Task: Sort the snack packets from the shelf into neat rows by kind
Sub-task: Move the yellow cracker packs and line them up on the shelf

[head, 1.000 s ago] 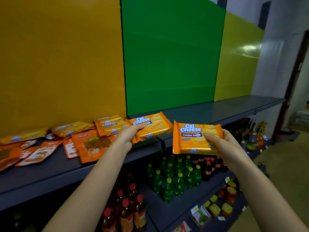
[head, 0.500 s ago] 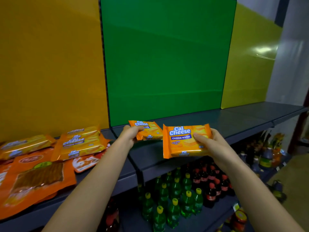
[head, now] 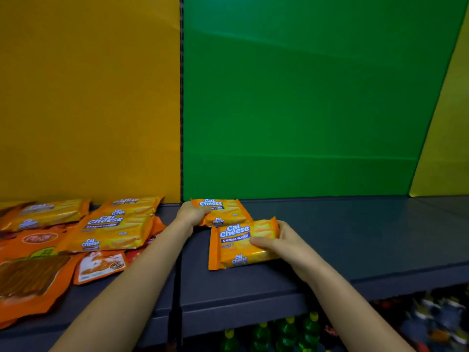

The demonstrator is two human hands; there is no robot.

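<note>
Both hands placing wafer packs on shelf (head: 330,240): left hand (head: 190,214) gripping rear wafer pack (head: 223,212), right hand (head: 284,242) pinching front wafer pack (head: 238,246). Next: releasing, squaring row.

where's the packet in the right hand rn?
Head view, centre: the front Cal Cheese packet sits in the right hand over the grey shelf, just ahead of the left hand's packet.

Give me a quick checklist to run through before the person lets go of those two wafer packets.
1. Left hand grips the rear packet: ok.
2. Right hand grips the front packet: ok.
3. Both packets are the same kind, Cal Cheese: ok.
4. Both lie flat on the shelf: cannot tell.
5. Packets line up squarely: not ok, the front one is tilted and overlaps the rear one's corner.
6. Bare shelf to the right for more: ok.
</note>
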